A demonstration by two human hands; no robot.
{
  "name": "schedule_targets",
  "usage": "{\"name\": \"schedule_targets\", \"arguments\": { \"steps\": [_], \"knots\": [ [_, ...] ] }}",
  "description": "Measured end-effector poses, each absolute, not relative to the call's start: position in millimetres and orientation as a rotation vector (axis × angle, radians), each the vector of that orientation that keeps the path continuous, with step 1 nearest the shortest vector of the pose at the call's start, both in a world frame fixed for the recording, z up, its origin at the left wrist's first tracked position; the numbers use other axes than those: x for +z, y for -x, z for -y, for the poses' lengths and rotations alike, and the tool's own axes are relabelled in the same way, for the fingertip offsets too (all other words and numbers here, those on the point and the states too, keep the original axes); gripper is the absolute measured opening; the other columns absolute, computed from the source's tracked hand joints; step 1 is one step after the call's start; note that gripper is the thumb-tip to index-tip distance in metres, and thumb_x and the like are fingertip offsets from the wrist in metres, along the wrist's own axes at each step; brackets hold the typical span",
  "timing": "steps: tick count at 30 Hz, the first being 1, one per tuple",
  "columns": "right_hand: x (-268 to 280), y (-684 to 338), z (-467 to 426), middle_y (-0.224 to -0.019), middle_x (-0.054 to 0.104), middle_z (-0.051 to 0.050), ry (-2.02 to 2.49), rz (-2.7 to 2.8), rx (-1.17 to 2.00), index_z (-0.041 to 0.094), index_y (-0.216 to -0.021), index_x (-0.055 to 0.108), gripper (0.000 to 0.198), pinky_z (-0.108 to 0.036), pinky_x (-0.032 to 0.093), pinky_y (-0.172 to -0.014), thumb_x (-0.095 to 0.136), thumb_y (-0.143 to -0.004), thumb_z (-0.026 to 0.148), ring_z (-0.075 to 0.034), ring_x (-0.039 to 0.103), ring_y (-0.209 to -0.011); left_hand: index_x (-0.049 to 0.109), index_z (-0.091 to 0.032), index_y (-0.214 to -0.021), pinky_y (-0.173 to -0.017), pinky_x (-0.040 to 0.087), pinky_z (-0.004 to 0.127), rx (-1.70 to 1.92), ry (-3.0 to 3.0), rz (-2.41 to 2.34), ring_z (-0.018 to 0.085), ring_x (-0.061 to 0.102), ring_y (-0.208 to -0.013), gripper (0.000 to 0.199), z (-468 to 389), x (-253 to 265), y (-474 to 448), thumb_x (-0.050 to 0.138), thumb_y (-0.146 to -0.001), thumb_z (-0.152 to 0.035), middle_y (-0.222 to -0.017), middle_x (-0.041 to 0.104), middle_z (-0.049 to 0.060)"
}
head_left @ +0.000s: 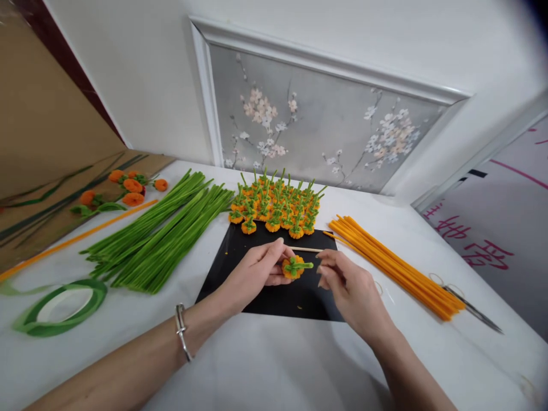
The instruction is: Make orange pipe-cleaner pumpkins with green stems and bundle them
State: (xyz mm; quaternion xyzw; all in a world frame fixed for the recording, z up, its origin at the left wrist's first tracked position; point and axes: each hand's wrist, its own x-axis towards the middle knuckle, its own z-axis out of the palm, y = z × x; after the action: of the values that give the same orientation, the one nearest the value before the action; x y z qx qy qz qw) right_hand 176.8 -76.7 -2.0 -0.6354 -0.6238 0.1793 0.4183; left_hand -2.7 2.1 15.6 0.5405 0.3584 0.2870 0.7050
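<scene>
Bare forearms [124, 362] enter from the bottom of the frame, a silver bracelet [181, 333] on the left wrist. At mid-frame, the left hand [259, 262] grips an orange flower [293, 267], its green stem pointing right, over a black mat [274, 299]. Beside it, the right hand [349, 282] curls near a wooden stick [305, 249]; whether its fingers are clamped on that, I cannot tell. More flowers [278, 205] crowd the mat's far edge; green stems [166, 234] lie centre-left on the counter [240, 365], orange stems [394, 265] centre-right.
</scene>
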Motion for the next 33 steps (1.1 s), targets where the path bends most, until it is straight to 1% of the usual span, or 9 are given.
{"name": "schedule_targets", "arguments": {
  "steps": [3, 6, 9, 13, 18, 23, 27, 30, 33],
  "knots": [
    [0, -173, 77, -0.072, 0.062, 0.0, 1.514, 1.429, 0.701, 0.02, -0.098, 0.056, 0.016, -0.027, 0.052, -0.059, 0.046, -0.092, 0.031, -0.013, 0.06, -0.057, 0.061, -0.014, -0.093, -0.079, 0.057, 0.033, 0.67, -1.388, -0.796, 0.019, 0.066, -0.087, 0.034, -3, 12, 3, 0.05, -0.089, -0.046, -0.094, 0.065, 0.006],
    [4, -165, 78, -0.072, 0.062, -0.001, 1.368, 1.195, 1.125, 0.018, -0.086, 0.056, 0.035, -0.025, 0.051, -0.051, 0.045, -0.092, 0.05, -0.011, 0.059, -0.053, 0.061, -0.017, -0.099, -0.082, 0.055, 0.031, 0.767, -1.741, -0.771, 0.017, 0.066, -0.087, 0.016, -3, 6, 4, 0.058, -0.085, -0.025, -0.094, 0.067, 0.004],
    [5, -159, 78, -0.073, 0.063, -0.002, 1.247, 1.052, 1.408, 0.015, -0.081, 0.059, 0.041, -0.02, 0.049, -0.047, 0.051, -0.088, 0.055, -0.009, 0.058, -0.052, 0.058, -0.022, -0.112, -0.086, 0.054, 0.03, 0.877, -2.039, -0.747, 0.016, 0.066, -0.092, 0.03, -2, -2, 7, 0.052, -0.085, -0.011, -0.103, 0.068, 0.003],
    [0, -152, 76, -0.07, 0.064, 0.0, 1.14, 1.005, 1.543, 0.014, -0.079, 0.064, 0.028, -0.017, 0.048, -0.05, 0.071, -0.078, 0.042, -0.006, 0.057, -0.053, 0.051, -0.026, -0.125, -0.094, 0.051, 0.027, 1.03, -2.276, -0.65, 0.014, 0.062, -0.105, 0.043, 1, -6, 11, 0.047, -0.087, -0.006, -0.118, 0.064, 0.002],
    [-9, -145, 71, -0.061, 0.065, 0.001, 1.186, 0.959, 1.21, 0.015, -0.075, 0.068, 0.025, -0.021, 0.052, -0.056, 0.075, -0.073, 0.04, -0.009, 0.059, -0.054, 0.049, -0.024, -0.127, -0.098, 0.049, 0.033, 1.195, -2.132, -0.678, 0.019, 0.055, -0.117, 0.045, 0, 0, 8, 0.053, -0.085, -0.008, -0.128, 0.056, 0.006],
    [-10, -145, 69, -0.067, 0.07, -0.001, 1.246, 0.991, 0.932, 0.017, -0.078, 0.072, 0.019, -0.023, 0.052, -0.059, 0.074, -0.073, 0.035, -0.012, 0.061, -0.06, 0.069, -0.016, -0.097, -0.089, 0.053, 0.031, 0.942, -1.706, -0.645, 0.019, 0.062, -0.1, 0.017, 2, 7, 3, 0.059, -0.084, -0.02, -0.107, 0.064, 0.008],
    [-10, -143, 70, -0.06, 0.066, 0.0, 1.259, 1.097, 0.838, 0.016, -0.067, 0.068, 0.017, -0.023, 0.05, -0.057, 0.068, -0.076, 0.031, -0.012, 0.058, -0.057, 0.075, -0.018, -0.087, -0.087, 0.05, 0.028, 0.832, -1.545, -0.477, 0.019, 0.058, -0.102, 0.017, 10, 8, 0, 0.058, -0.087, -0.022, -0.104, 0.064, 0.006],
    [-12, -138, 71, -0.06, 0.065, 0.0, 1.33, 1.165, 0.769, 0.016, -0.067, 0.067, 0.017, -0.023, 0.049, -0.054, 0.065, -0.077, 0.03, -0.013, 0.058, -0.055, 0.077, -0.02, -0.086, -0.078, 0.048, 0.026, 0.791, -1.351, -0.453, 0.016, 0.058, -0.09, 0.013, 13, 5, -2, 0.064, -0.083, -0.023, -0.098, 0.064, 0.004],
    [-12, -131, 73, -0.059, 0.064, 0.0, 1.416, 1.269, 0.632, 0.015, -0.067, 0.066, 0.018, -0.022, 0.046, -0.051, 0.062, -0.079, 0.028, -0.012, 0.055, -0.051, 0.077, -0.018, -0.079, -0.076, 0.046, 0.025, 0.763, -1.169, -0.467, 0.014, 0.057, -0.081, 0.009, 13, 2, -2, 0.072, -0.077, -0.025, -0.086, 0.064, 0.002]
  ]
}}
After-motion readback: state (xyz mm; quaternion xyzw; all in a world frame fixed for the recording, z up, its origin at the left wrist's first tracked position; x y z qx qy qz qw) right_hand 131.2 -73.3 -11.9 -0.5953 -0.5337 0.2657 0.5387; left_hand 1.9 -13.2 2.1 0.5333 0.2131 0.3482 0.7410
